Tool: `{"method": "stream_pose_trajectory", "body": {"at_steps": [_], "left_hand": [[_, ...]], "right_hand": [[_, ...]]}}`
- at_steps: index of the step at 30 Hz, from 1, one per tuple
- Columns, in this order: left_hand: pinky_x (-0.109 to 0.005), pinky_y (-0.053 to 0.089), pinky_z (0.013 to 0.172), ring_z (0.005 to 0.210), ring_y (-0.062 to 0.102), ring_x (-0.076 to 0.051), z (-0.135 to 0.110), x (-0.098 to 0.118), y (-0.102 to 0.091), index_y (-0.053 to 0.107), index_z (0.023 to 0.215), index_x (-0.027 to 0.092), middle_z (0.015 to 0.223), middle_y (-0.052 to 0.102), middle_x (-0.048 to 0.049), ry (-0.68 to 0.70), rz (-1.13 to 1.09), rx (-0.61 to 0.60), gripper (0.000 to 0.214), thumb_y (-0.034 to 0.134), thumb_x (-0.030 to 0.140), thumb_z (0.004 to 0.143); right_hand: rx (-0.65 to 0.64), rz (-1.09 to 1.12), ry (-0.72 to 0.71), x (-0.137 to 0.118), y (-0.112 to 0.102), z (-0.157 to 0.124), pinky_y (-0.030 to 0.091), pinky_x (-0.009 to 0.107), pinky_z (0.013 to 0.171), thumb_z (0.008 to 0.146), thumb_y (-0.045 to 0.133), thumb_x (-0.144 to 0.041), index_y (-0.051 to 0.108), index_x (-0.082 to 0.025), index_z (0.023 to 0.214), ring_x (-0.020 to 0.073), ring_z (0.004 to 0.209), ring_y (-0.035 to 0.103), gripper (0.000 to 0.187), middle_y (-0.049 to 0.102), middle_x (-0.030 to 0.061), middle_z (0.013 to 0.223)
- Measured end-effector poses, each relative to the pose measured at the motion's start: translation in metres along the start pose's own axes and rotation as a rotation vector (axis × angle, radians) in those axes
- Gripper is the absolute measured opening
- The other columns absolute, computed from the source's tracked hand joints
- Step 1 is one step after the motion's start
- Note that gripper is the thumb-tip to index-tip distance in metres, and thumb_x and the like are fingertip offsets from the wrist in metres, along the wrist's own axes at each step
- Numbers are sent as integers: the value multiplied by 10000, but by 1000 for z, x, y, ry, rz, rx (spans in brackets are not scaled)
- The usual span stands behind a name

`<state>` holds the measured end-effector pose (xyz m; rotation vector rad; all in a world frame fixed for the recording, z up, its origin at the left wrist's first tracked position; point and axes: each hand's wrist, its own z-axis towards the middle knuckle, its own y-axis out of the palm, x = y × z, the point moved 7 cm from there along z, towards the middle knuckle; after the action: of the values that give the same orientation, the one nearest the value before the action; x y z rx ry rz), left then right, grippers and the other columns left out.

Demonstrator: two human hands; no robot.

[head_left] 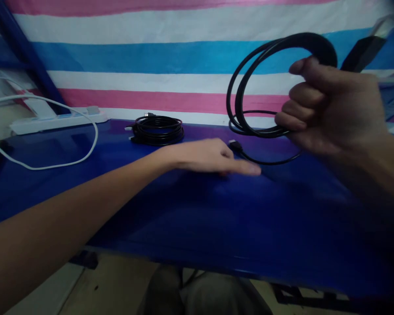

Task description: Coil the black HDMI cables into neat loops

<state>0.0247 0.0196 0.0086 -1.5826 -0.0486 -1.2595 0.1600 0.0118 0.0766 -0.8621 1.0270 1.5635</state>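
On the right, R hand (335, 100) clenched round coiled cable (315, 43), prob so loops stay together; L hand (203, 155) near plug (235, 145), can't tell its grip tbh.

A blue table (216, 227) bears a power strip (59, 121) and coiled black cable (159, 139).

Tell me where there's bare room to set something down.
Widest: the front of the blue table, bordered by the left forearm, left hand and front edge. A smaller patch lies between the white cable and coiled black cable. Crowded: around the black plug, by the left hand.
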Motion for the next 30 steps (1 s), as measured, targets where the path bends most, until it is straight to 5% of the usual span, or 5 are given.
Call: {"method": "stream_pose_trajectory", "body": {"at_steps": [3,7,14,19,30], "left_hand": [[-288,432,859,1063,586,-252,-1,9,9,604,1231,217,1191,633,-74,177,73,-30,688,712,594,666],[-362,326,1068,1337,386,-278,1,12,14,529,1318,239,1447,454,-68,254,-22,68,672,689,538,737],[-262,497,838,954,644,-162,7,9,-3,624,969,187,965,687,-34,172,-761,265,282,667,406,797],[-213,445,516,426,513,-72,3,14,-15,551,712,164,521,504,37,34,-854,263,206,589,292,869],[-213,90,374,356,97,4,6,17,1,272,550,216,458,158,95,-79,-780,77,445,524,310,905]], "right_hand": [[-72,34,51,6,11,-5,136,193,347,993,406,-217,538,-192,770,85,419,-5,260,66,-72,453],[-73,25,67,13,12,-3,163,190,364,967,432,-191,553,-190,804,77,424,25,202,94,-80,460],[-172,-98,127,25,10,0,123,210,382,839,522,-103,566,-197,885,66,427,59,113,156,-87,469],[-325,-347,142,53,12,2,172,225,381,765,609,-172,430,-203,671,56,411,204,204,266,-71,484],[103,-1157,-362,23,9,6,375,379,672,711,548,-90,336,-235,773,207,667,479,265,473,31,715]]}}
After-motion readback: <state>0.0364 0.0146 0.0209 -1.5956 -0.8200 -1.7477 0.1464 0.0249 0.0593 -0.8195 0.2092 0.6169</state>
